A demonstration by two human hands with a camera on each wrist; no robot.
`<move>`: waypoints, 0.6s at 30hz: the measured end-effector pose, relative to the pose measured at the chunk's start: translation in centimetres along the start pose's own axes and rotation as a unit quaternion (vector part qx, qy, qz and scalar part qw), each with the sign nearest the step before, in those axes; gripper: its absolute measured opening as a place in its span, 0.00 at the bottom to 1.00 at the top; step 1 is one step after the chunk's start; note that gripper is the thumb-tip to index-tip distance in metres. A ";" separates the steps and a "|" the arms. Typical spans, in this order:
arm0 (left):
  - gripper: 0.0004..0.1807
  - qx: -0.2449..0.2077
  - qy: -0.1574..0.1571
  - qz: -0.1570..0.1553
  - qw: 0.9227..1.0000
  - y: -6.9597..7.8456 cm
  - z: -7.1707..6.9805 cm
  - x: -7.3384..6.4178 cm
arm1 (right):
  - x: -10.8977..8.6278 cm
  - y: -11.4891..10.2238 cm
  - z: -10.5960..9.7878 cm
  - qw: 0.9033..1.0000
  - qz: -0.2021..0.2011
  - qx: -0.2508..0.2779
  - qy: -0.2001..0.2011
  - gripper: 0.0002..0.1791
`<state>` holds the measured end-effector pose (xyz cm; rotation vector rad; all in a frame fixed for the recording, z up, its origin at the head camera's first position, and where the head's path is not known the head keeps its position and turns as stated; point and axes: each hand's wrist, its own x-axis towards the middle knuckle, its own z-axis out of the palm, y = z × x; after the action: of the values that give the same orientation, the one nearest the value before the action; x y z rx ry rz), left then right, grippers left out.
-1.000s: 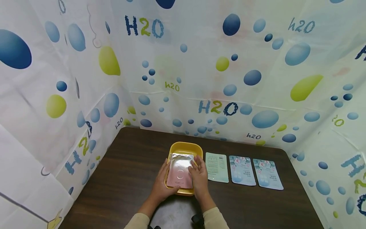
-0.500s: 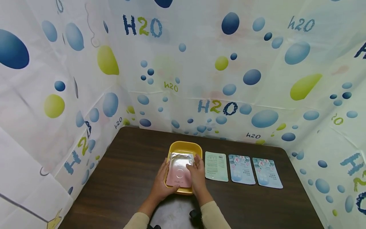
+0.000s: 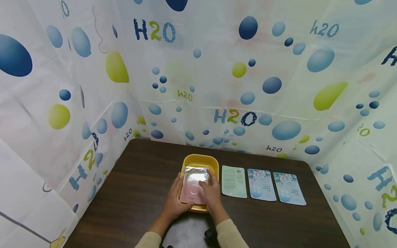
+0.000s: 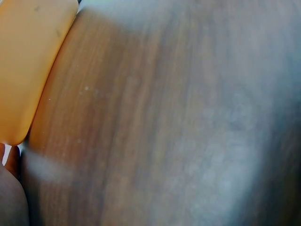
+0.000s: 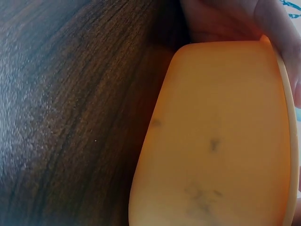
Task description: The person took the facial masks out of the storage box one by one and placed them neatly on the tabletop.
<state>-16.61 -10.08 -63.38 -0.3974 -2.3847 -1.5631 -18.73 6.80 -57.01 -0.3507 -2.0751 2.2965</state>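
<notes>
A pink and silver sheet mask packet (image 3: 193,191) lies over the yellow plastic tray (image 3: 201,159), its long sides running away from me. My left hand (image 3: 174,201) holds the packet's lower left part, thumb across the near corner and fingers along the left side. My right hand (image 3: 212,193) grips the right edge, its thumb on the packet's face; the fingers' undersides are hidden. In the left wrist view the tray wall (image 4: 35,66) shows beside part of a hand. The right wrist view shows the tray's outer wall (image 5: 221,127) with a hand at its end.
Right of the tray, a pale green packet (image 3: 234,181) and two blue floral packets, a nearer one (image 3: 262,184) and a farther one (image 3: 289,188), lie in a row on the dark wooden table (image 3: 139,179). A patterned curtain (image 3: 198,75) encloses the table's back and sides.
My right hand has shifted left and inward, and its thumb now lies farther over the packet. My left hand and the tray stay in nearly the same place.
</notes>
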 end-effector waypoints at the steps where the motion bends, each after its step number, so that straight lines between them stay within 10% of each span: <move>1: 0.59 0.001 0.000 0.001 1.000 0.0 0.0 0.0 | 0.0 0.0 0.0 1.000 -0.001 0.000 0.002 0.35; 18: 0.58 0.001 -0.008 -0.007 1.000 0.5 -0.2 0.0 | -0.5 -0.1 -0.3 0.999 0.005 0.033 -0.002 0.26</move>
<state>-16.41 -10.04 -62.92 -0.3948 -2.4070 -1.5687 -18.25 7.01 -56.85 -0.3555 -1.9979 2.3673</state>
